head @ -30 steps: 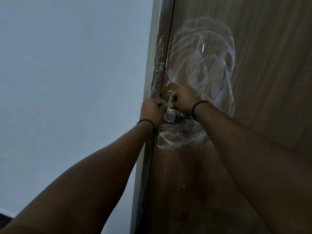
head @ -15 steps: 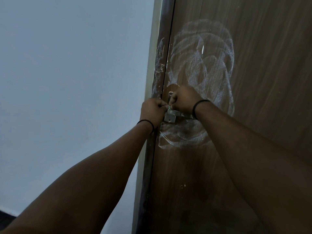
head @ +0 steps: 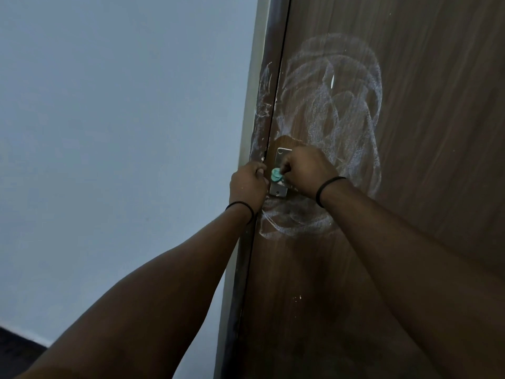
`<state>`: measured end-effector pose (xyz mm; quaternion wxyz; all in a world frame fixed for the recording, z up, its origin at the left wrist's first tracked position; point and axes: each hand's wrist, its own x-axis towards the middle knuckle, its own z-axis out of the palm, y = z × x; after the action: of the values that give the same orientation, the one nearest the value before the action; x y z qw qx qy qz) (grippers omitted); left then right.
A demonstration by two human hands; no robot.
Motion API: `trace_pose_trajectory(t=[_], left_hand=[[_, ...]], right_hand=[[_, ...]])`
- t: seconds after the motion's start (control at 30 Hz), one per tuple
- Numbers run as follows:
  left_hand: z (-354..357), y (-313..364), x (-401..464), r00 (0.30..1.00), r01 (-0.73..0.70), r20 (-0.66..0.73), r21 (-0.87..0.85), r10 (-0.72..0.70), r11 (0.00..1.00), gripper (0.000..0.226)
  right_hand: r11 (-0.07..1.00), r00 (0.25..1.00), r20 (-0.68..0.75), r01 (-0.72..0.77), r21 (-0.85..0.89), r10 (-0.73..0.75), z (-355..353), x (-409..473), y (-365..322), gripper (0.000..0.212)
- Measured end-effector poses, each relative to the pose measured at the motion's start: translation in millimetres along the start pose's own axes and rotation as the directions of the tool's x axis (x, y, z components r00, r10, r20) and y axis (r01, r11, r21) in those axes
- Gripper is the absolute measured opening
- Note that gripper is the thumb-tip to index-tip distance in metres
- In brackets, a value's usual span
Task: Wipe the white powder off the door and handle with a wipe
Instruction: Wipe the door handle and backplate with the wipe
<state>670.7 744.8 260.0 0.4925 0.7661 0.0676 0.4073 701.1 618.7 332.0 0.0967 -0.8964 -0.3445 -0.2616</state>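
Right grip (head: 306, 170) curled tight at centre frame, pinching a small teal wipe (head: 276, 175) against the metal handle plate (head: 280, 170). Left grip (head: 248, 184) just beside it, fingers folded at the door edge; cannot tell whether clamped on anything, since the fingertips are turned away. Lever of the handle hidden behind the right fist.

Likely trouble, as a judgement: wipe bunched very small, so quick to load up and merely smear powder back over the plate. Could also slip from the pinch and drop out of sight. Rubbing in loops risks spreading the white powder (head: 328, 110) wider across the door (head: 423, 132) rather than lifting it. Crevice along the door frame (head: 262, 105) apt to be missed, with powder streaked there too. Pressing hard on the lever might unlatch the door and swing it.

Beyond the grips: brown wood-grain door filling the right of frame, swirled chalky rings above and below the plate, a bare oval just above the plate, a few white specks lower down. Plain pale wall (head: 109, 132) across the left; dark floor (head: 16, 343) at lower left corner. Dim, bluish light throughout.
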Motion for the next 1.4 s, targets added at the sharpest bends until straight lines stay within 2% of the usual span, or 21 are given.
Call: trace_pose_trajectory(t=[0.1, 0.2, 0.3, 0.4, 0.5, 0.63, 0.77, 0.87, 1.03, 1.13, 1.2, 1.4], left_hand=[[2.9, 3.8, -0.7, 1.000, 0.015, 0.010, 0.023, -0.016, 1.000, 0.020], [3.5, 5.5, -1.4, 1.000, 0.003, 0.022, 0.038, -0.004, 0.999, 0.017], [0.4, 2.5, -0.6, 0.999, 0.003, 0.034, 0.051, -0.005, 0.999, 0.018], [-0.5, -0.1, -1.3, 0.998, -0.015, 0.059, 0.081, 0.010, 0.997, 0.018], [0.9, -0.4, -2.8, 0.998, -0.038, 0.063, 0.110, 0.031, 0.993, 0.016], [-0.3, -3.6, -3.2, 0.998, -0.023, 0.063, 0.105, 0.017, 0.994, 0.019], [0.3, -5.2, -3.5, 0.998, -0.012, 0.067, 0.073, 0.007, 0.997, 0.015], [1.4, -2.7, -4.7, 0.997, -0.037, 0.069, 0.068, 0.032, 0.997, 0.015], [1.6, -0.5, -4.1, 0.994, -0.084, 0.068, 0.057, 0.080, 0.995, 0.020], [2.2, -1.8, -2.8, 0.991, -0.101, 0.089, 0.048, 0.097, 0.994, 0.015], [4.0, -2.6, -2.4, 0.992, -0.107, 0.077, 0.070, 0.101, 0.992, 0.015], [6.5, -0.1, 2.2, 0.993, -0.107, 0.059, 0.134, 0.100, 0.985, 0.012]], right_hand=[[1.000, 0.998, -0.061, 0.027, -0.004, -0.028, 8.6, -8.2, -6.8, 0.024], [0.995, 0.995, -0.037, 0.095, -0.007, -0.095, 13.2, -17.7, -3.7, 0.017], [0.997, 0.994, -0.074, 0.075, 0.018, -0.074, 11.2, -21.8, 7.6, 0.007], [0.998, 0.989, -0.139, 0.049, 0.042, -0.043, 12.0, -19.4, 9.2, 0.012], [0.994, 0.982, -0.171, 0.095, 0.058, -0.084, 16.4, -19.2, 4.1, 0.013], [0.987, 0.977, -0.151, 0.157, 0.036, -0.150, 24.0, -27.6, 6.7, 0.009], [0.992, 0.984, -0.150, 0.109, 0.061, -0.099, 26.0, -30.2, 9.9, 0.012], [0.991, 0.976, -0.186, 0.126, 0.052, -0.115, 25.2, -26.3, 2.1, 0.009], [0.992, 0.987, -0.106, 0.127, 0.010, -0.125, 23.8, -28.6, -0.9, 0.007], [0.998, 0.981, -0.183, 0.066, 0.008, -0.063, 21.0, -29.7, 10.1, 0.016], [0.999, 0.974, -0.222, 0.050, 0.011, -0.046, 20.1, -28.2, 13.3, 0.015], [0.990, 0.977, -0.161, 0.138, -0.022, -0.140, 24.7, -35.8, 12.1, 0.013]])
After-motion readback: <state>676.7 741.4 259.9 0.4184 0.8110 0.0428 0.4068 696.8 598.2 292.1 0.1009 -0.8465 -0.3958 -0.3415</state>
